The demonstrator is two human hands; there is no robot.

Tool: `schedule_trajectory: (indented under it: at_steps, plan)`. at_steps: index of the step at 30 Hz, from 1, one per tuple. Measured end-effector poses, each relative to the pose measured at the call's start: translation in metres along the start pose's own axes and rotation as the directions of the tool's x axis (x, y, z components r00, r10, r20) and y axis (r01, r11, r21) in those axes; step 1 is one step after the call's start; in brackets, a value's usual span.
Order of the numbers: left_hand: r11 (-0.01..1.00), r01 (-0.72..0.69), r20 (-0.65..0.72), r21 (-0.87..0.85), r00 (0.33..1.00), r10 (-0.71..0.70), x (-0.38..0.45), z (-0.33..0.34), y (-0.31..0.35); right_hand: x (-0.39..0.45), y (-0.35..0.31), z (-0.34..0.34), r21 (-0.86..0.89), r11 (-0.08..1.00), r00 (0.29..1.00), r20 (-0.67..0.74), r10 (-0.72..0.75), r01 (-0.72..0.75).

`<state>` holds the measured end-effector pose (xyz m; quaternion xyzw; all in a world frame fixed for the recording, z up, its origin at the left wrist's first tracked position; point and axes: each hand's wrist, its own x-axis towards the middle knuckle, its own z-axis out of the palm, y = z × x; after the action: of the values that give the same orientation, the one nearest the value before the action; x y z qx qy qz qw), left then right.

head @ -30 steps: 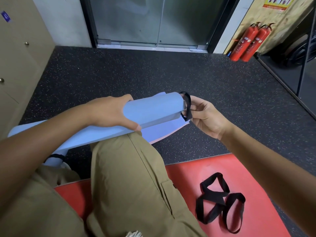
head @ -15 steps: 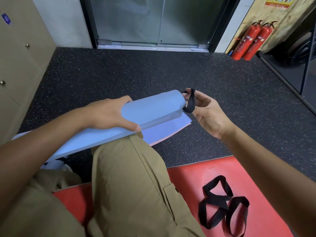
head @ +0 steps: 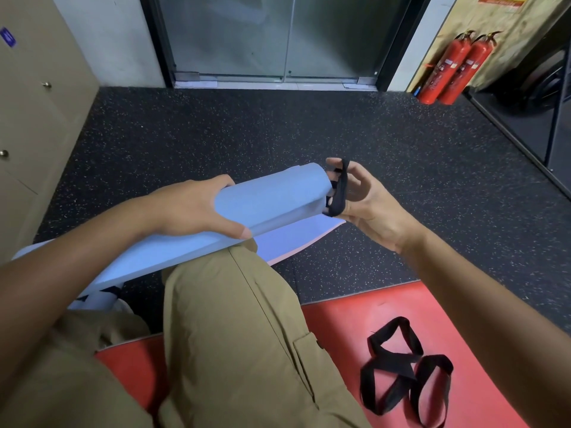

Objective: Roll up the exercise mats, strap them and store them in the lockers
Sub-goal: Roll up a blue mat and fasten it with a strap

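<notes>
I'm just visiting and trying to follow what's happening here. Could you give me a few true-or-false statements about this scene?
1. The left hand grips a rolled blue mat. True.
2. The right hand is empty. False: a black strap is looped over its fingers.
3. More black straps lie on the red mat. True.
4. One fire extinguisher stands by the wall. False: two fire extinguishers do.

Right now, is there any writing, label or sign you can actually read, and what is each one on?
None can be read.
Blue sticker on the locker: too small to read.
Poster on the board wall: cut off and blurred.
Labels on the fire extinguishers: too small to read.
</notes>
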<state>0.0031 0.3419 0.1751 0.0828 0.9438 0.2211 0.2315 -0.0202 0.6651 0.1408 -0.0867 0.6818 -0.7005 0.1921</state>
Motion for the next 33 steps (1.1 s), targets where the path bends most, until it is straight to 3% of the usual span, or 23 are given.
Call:
schedule_trajectory:
  at_steps: [3,6,10,17,22,33]
  plan:
    - [0.998,-0.003,0.003,0.06,1.0,0.003,0.001,0.003,0.005,-0.002,-0.004,0.004,-0.008,1.0,1.0,-0.003,0.026,-0.027]
    - [0.999,-0.009,-0.012,0.049,1.0,0.009,0.002,0.003,0.005,-0.001,-0.008,0.004,-0.133,0.991,0.999,0.011,0.037,-0.035]
    - [0.999,-0.04,-0.065,-0.037,0.997,0.037,-0.003,0.004,0.0,0.001,-0.013,0.008,-0.162,0.986,0.997,0.059,0.048,-0.038]
    - [0.939,-0.176,-0.253,-0.297,0.962,0.1,-0.019,0.007,-0.004,0.012,-0.078,0.032,-0.351,0.928,0.989,0.115,-0.09,0.126]
    - [0.854,-0.281,-0.373,-0.439,0.921,0.111,-0.034,0.013,-0.001,0.018,-0.136,0.056,-0.55,0.801,0.963,0.243,-0.117,0.236]
    - [0.623,-0.426,-0.543,-0.656,0.84,0.003,-0.089,0.056,0.003,0.009,-0.209,0.137,-0.764,0.466,0.841,0.536,0.073,0.446]
